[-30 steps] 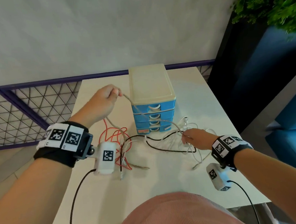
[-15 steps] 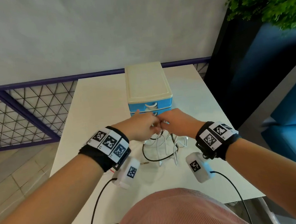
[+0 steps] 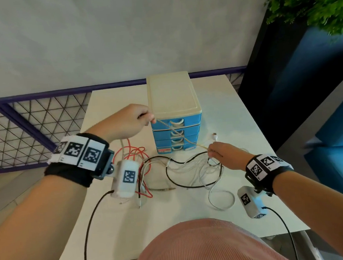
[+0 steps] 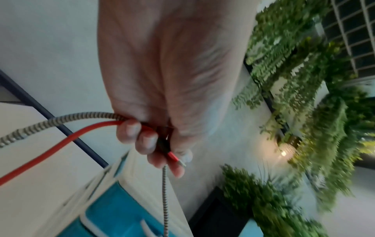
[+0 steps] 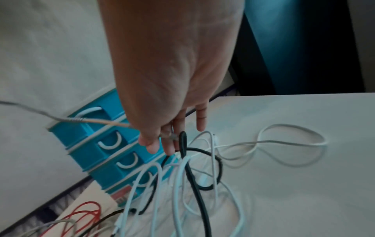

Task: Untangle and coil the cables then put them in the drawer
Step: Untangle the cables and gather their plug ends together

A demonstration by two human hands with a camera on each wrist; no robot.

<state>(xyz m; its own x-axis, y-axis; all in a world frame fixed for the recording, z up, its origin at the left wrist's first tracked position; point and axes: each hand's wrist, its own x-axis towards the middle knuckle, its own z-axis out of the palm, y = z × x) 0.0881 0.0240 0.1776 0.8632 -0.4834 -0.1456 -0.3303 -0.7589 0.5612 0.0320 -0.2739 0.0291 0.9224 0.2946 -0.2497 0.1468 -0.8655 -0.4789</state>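
Note:
A grey braided cable (image 3: pixel 174 130) runs taut across the front of the blue drawer unit (image 3: pixel 175 113), whose drawers are all shut. My left hand (image 3: pixel 145 118) is raised beside the unit's top and grips this braided cable (image 4: pixel 61 121) together with a red cable (image 4: pixel 50 144). The red plug (image 4: pixel 174 158) sticks out between its fingers. My right hand (image 3: pixel 210 152) is low in front of the unit and pinches the braided cable's other end (image 5: pixel 172 137). A black cable (image 5: pixel 183 141) loops against those fingers. Red (image 3: pixel 135 152), black (image 3: pixel 179 161) and white cables (image 3: pixel 218 199) lie tangled on the white table (image 3: pixel 236 113).
A purple rail with wire mesh (image 3: pixel 34 123) borders the table's left and back. A dark planter with green leaves (image 3: pixel 310 2) and blue seating (image 3: pixel 333 138) stand to the right. A white plug (image 3: pixel 214 135) lies to the right of the drawer unit.
Half a second ago both hands met in front of the drawers. They have since drawn apart, left up and left, right down and right, pulling the braided cable taut.

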